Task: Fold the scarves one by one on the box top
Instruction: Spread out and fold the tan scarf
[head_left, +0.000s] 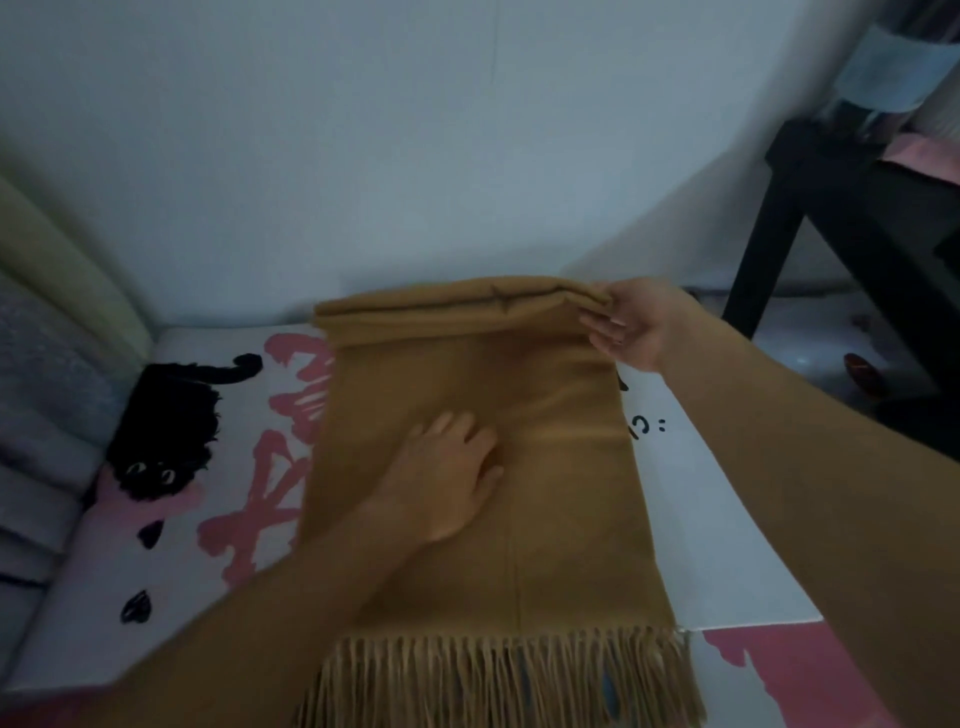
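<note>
White wall backs the printed box top (727, 545), where a tan scarf (561, 467) lies flat, fringe hanging over the near edge. Left hand (447, 478) presses its middle, fingers (441, 426) spread. Right hand (639, 322) pinches the folded far edge at the fingers' (602, 332) tips.

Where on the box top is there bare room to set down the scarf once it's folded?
On the box top, the widest bare strip runs right of the scarf, under the right forearm. Left of the scarf there is printed lid, bordered by the black cat print. The middle is crowded: the left hand presses the scarf, and the right hand holds its far fold.
</note>
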